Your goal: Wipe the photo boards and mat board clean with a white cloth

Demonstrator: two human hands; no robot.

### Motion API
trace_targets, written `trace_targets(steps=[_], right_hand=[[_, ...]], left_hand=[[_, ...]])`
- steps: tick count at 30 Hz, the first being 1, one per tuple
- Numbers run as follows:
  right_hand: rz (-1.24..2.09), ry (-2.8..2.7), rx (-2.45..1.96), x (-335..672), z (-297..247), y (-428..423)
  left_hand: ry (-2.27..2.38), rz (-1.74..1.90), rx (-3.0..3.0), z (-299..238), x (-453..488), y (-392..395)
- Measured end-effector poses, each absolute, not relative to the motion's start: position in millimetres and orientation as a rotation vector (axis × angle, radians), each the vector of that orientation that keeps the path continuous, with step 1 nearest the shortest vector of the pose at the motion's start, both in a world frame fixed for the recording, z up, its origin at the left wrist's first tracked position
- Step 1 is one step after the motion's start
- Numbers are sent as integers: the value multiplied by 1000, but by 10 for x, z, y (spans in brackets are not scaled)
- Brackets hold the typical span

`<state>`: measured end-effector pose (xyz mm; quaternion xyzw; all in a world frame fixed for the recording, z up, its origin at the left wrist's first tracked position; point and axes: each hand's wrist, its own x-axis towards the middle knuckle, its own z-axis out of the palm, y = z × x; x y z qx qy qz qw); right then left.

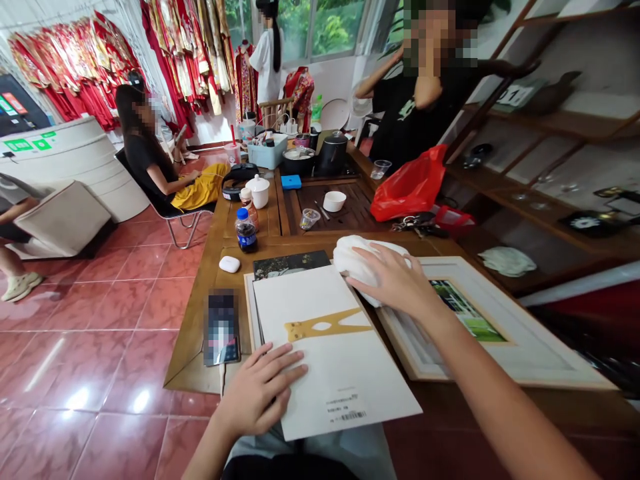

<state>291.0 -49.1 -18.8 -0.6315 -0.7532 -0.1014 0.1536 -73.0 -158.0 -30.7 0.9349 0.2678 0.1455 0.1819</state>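
Note:
A white board (pixel 330 367) with a flat tan, forked piece on it and a barcode label near its lower edge lies at the table's front, overhanging the edge above my lap. My left hand (pixel 267 387) rests on the board's left side, fingers spread. Under the board, a dark printed sheet (pixel 293 262) and a pale frame edge show. My right hand (pixel 395 277) curves over a soft white bundle (pixel 355 257), perhaps cloth or tissue, at the board's upper right corner. Beside it, a pale picture frame (pixel 463 270) holds a green photo (pixel 470 310).
Left of the board are a phone (pixel 221 333) on a cable, a white earbud case (pixel 229 265) and a blue-capped bottle (pixel 245 231). Farther back stand a white bowl (pixel 335 201), a red plastic bag (pixel 413 187) and keys (pixel 417 225). Several people are around the room.

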Motion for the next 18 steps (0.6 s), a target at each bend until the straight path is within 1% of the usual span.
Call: trace_targets(steps=[3, 8, 9, 12, 15, 18], right_hand=[[-296, -2147, -1733, 2848, -66, -973], [-192, -2377, -1223, 2498, -76, -1905], [-226, -2424, -1150, 2417, -123, -2042], [-347, -2480, -1170, 2225, -315, -2291], [-485, -2439, -1219, 2126, -504, -2348], [-521, -2318, -1226, 2073, -630, -2338]], left_hand=[[742, 422, 2631, -324, -727, -1583], [734, 437, 2613, -336, -720, -1587], [734, 443, 2613, -335, -720, -1587], [729, 456, 2624, -335, -721, -1592], [730, 470, 2646, -342, -719, -1609], [727, 508, 2682, -356, -705, -1642]])
